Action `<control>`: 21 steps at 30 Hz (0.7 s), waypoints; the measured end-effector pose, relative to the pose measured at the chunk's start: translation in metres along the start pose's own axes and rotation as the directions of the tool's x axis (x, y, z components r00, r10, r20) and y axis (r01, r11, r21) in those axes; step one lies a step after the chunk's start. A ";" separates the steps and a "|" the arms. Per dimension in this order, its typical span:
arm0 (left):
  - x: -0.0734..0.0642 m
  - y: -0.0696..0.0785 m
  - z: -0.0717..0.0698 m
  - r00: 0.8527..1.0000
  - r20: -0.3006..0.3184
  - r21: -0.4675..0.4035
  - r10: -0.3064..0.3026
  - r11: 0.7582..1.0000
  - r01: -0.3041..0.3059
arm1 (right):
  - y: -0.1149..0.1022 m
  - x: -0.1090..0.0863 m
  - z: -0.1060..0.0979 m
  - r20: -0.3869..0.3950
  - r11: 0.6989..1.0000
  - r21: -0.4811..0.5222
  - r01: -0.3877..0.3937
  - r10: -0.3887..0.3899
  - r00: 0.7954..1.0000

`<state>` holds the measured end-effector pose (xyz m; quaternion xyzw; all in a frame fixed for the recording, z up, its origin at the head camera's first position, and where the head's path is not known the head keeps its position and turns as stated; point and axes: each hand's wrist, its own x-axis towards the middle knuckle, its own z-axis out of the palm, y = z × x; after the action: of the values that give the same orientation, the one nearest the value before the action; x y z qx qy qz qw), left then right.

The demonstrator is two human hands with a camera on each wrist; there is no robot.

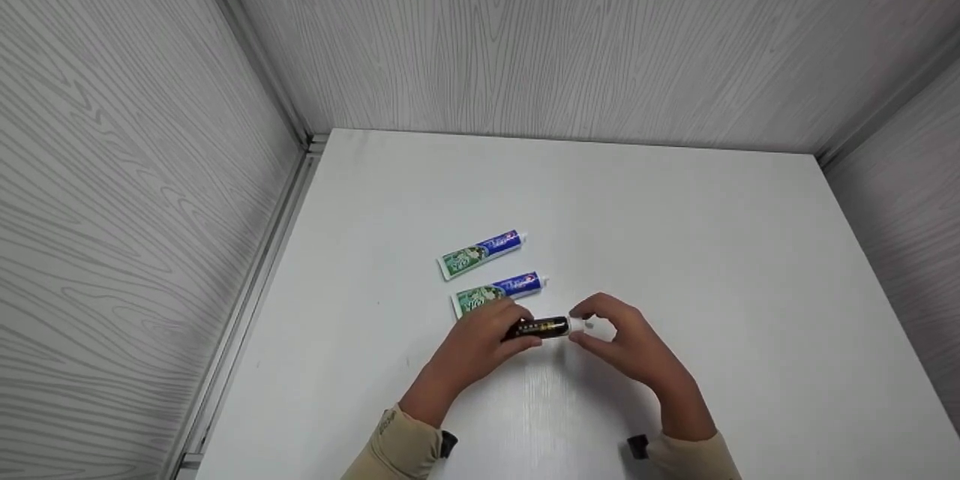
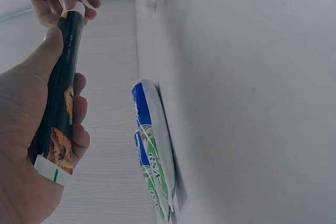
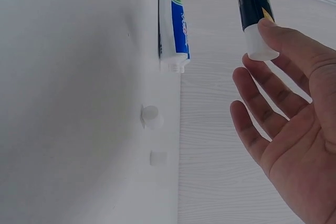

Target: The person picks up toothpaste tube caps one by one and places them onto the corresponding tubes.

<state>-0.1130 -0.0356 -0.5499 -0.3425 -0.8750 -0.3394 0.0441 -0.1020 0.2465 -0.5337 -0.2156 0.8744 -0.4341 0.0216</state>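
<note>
A black toothpaste tube (image 1: 551, 326) with gold lettering is held above the table in my left hand (image 1: 476, 339). The fingers wrap round its body, and in the left wrist view a honeycomb picture (image 2: 61, 148) shows near its flat white end. My right hand (image 1: 634, 337) pinches the tube's white cap (image 3: 259, 44) between thumb and index finger, its other fingers loosely spread. Behind the left hand lies a blue and green toothpaste tube (image 1: 521, 284), partly covered by that hand, its threaded nozzle (image 3: 177, 66) bare. A matching tube (image 1: 480, 253) lies farther back.
Two small white caps, one round-faced (image 3: 152, 117) and one beside it (image 3: 158, 158), sit on the white table (image 1: 675, 240). Grey wood-grained panels (image 1: 525, 37) enclose the table at the back and both sides.
</note>
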 end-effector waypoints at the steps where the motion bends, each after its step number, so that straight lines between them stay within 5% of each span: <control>1: 0.000 0.000 0.000 1.000 0.000 0.000 0.002 1.000 -0.002 | 0.000 0.000 0.000 0.003 1.000 0.002 -0.002 0.002 1.000; 12: 0.000 0.003 -0.002 1.000 0.004 0.011 0.011 1.000 -0.011 | 0.006 -0.001 0.001 0.042 1.000 0.010 -0.026 0.026 0.999; 21: 0.000 0.003 0.001 0.999 0.032 0.017 -0.016 1.000 0.015 | 0.005 -0.001 0.001 0.092 0.988 0.015 -0.151 0.149 0.984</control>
<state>-0.1109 -0.0330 -0.5490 -0.3407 -0.8810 -0.3270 0.0304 -0.1027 0.2492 -0.5381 -0.1682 0.8815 -0.4305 0.0964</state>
